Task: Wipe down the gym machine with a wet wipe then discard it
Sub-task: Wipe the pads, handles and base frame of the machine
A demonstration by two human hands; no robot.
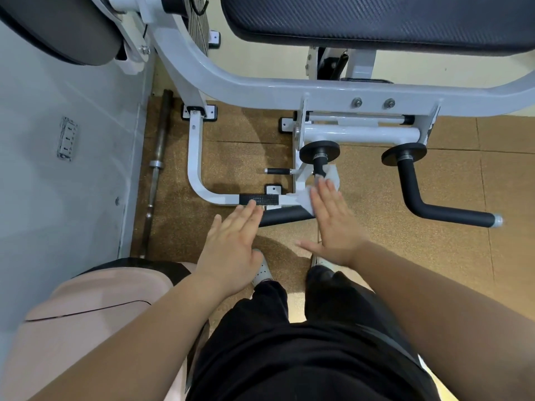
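Note:
The gym machine has a white frame (260,88), a black seat pad (376,21) at the top and two bent black handles. A white wet wipe (330,175) is draped over the left handle (320,164). My right hand (333,224) is flat with straight fingers, its fingertips on the lower part of the wipe. My left hand (231,244) is open and spread beside it, over the end of that handle's black grip (283,219); contact cannot be told. The right handle (428,204) stands untouched.
A pink bin with a lid (86,314) stands at my lower left. A steel barbell (157,157) lies on the cork floor along the grey wall. A black footplate (257,199) sits on the white floor bar. My feet and black trousers are below.

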